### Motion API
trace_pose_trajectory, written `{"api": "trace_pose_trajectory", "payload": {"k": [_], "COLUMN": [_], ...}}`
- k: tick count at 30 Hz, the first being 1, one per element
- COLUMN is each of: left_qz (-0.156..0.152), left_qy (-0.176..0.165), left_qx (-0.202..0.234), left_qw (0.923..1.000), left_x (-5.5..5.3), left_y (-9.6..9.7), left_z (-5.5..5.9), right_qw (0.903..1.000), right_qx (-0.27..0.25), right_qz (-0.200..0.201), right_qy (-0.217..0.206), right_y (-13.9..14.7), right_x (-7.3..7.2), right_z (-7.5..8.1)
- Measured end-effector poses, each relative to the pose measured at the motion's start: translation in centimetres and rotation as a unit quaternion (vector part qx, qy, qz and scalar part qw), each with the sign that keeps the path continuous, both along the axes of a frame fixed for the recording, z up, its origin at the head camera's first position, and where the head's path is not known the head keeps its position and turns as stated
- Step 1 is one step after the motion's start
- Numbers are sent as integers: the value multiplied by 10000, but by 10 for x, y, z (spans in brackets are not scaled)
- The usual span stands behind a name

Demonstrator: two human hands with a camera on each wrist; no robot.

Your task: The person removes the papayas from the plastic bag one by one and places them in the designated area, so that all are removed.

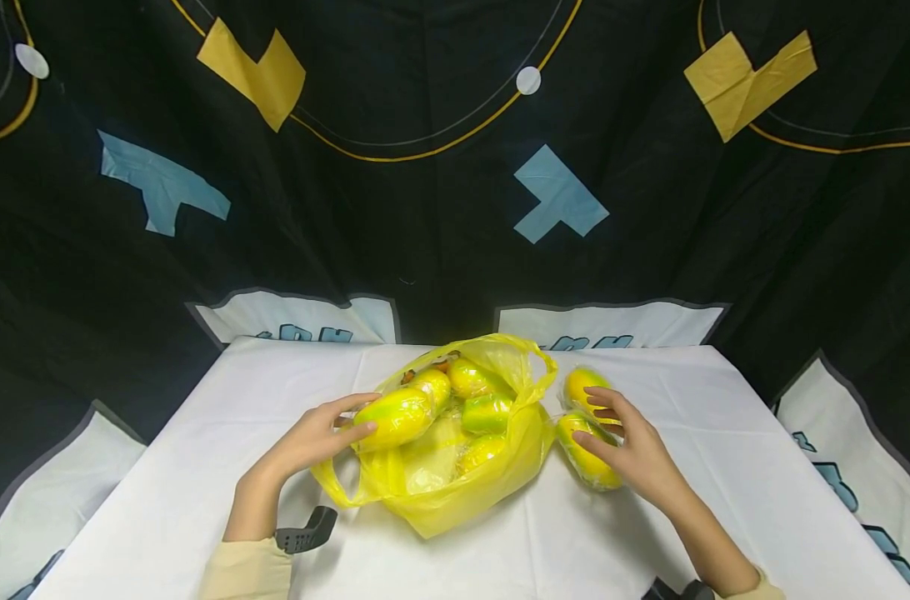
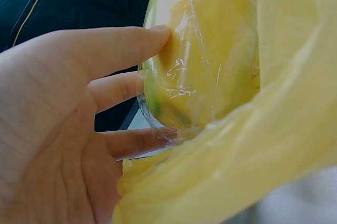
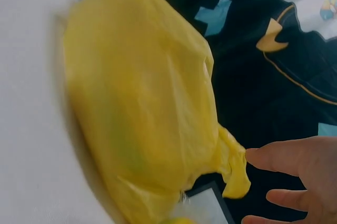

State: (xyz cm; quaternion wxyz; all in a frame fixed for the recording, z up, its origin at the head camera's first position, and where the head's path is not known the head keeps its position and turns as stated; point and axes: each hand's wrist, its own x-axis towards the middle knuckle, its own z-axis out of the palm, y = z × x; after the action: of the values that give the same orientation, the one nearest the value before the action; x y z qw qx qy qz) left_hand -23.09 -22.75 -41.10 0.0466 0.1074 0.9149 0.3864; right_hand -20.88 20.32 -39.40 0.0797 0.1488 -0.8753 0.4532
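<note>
A yellow plastic bag (image 1: 492,492) lies with its mouth open, several film-wrapped yellow-green mangoes inside. My left hand (image 1: 316,437) holds a wrapped mango (image 1: 397,418) at the bag's left rim. In the left wrist view the thumb presses the front of this mango (image 2: 205,50) and other fingers reach behind it. On the right, my right hand (image 1: 638,450) hovers with spread fingers by two wrapped mangoes outside the bag, a far one (image 1: 584,387) and a near one (image 1: 586,454). The right wrist view shows its fingers (image 3: 281,155) beside the bag handle (image 3: 234,168), holding nothing.
A white cloth (image 1: 725,417) covers the table under the bag. Behind it hangs a black curtain (image 1: 425,225) with yellow and blue patches. Dark wrist devices, such as the left one (image 1: 307,531), sit on the wrists.
</note>
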Motion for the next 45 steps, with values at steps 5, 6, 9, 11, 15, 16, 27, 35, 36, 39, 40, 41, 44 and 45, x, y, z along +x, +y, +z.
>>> {"api": "trace_pose_trajectory", "payload": {"k": [5, 6, 9, 11, 15, 16, 27, 35, 36, 39, 40, 41, 44, 45], "left_qz": [-27, -22, -5, -5, -28, -34, -12, -29, -39, -48, -39, -38, -38, -34], "left_qy": [6, 6, -9, -15, 2, 13, -7, -9, -10, -13, -21, -20, -17, -24], "left_qx": [21, 23, 22, 19, 16, 10, -22, -15, -16, -27, -29, -34, -47, -49], "left_qw": [10000, 10000, 10000, 10000, 10000, 10000, 10000, 10000, 10000, 10000, 10000, 10000, 10000, 10000], "left_x": [1, 1, 0, 0, 1, 1, 0, 1, 1, 2, 1, 1, 1, 1], "left_y": [-1, -1, -1, -1, 0, 0, 1, 1, 1, 1, 1, 1, 1, 1], "left_z": [1, 1, 0, 0, 1, 1, 1, 2, 2, 2, 2, 2, 2, 2], "right_qw": [9991, 9987, 9972, 9960, 9929, 9922, 9858, 9847, 9852, 9850, 9845, 9841, 9824, 9821], "right_qx": [-313, -361, -491, -542, -673, -720, -900, -814, -766, -620, -569, -504, -346, -310], "right_qz": [286, 344, 552, 695, 964, 1005, 1416, 1484, 1470, 1531, 1584, 1634, 1770, 1793], "right_qy": [29, 42, 107, 140, 162, 146, -32, -402, -437, -503, -502, -486, -480, -494], "right_y": [-16, -20, -32, -40, -53, -56, -93, -116, -118, -124, -127, -130, -137, -139], "right_x": [-1, -2, -5, -6, -6, -6, -11, -23, -25, -30, -31, -33, -38, -39], "right_z": [6, 8, 13, 15, 18, 20, 31, 25, 24, 20, 19, 18, 16, 15]}}
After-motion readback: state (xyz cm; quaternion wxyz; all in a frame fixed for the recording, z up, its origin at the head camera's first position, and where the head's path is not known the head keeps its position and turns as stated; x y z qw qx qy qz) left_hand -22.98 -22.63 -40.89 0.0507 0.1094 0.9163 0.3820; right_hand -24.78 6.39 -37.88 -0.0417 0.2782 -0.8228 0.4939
